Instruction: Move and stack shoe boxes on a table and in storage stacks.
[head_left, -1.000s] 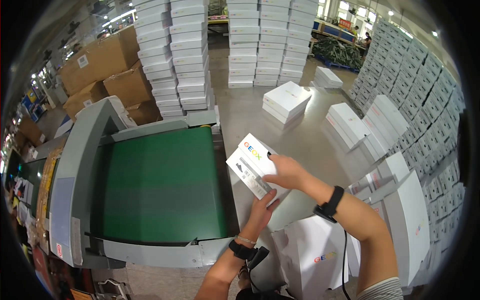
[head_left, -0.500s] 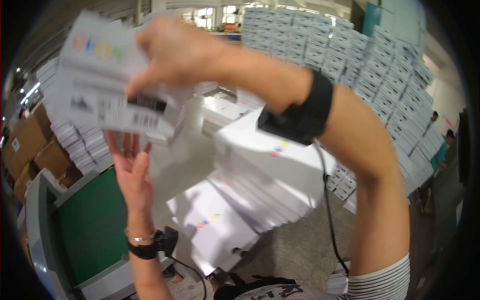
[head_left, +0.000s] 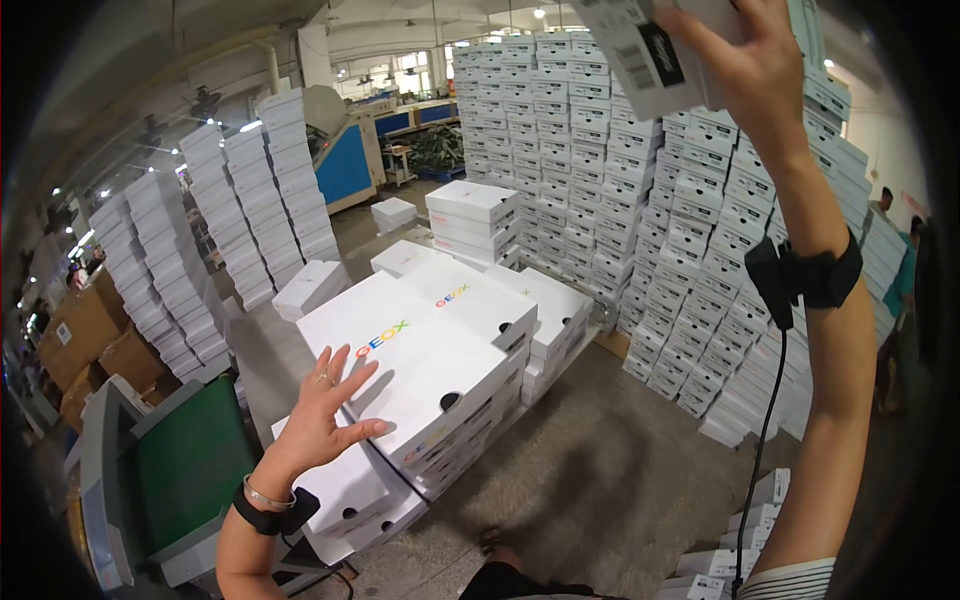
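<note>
My right hand (head_left: 755,75) is raised high at the upper right and grips a white shoebox (head_left: 625,50), its fingers over one edge. That box carries a printed label with a dark patch and is partly cut off by the picture's top. Spread-fingered, my left hand (head_left: 325,420) rests at the near left edge of a large white shoebox (head_left: 430,375) on top of a stack. Colourful lettering marks its lid, and a round dark hole shows in its side. Below the left hand lie more white boxes (head_left: 355,490).
Tall walls of stacked shoeboxes (head_left: 560,130) stand behind and to the right. Box towers (head_left: 250,190) and brown cartons (head_left: 95,330) are at the left, beside a machine with a green belt (head_left: 195,460). A small stack (head_left: 475,215) stands farther back. Low boxes (head_left: 730,560) lie near my right.
My right hand has carried the shoebox from the upper left across to the upper right. My left hand has dropped from below that box to the stack's edge. The view has shifted.
</note>
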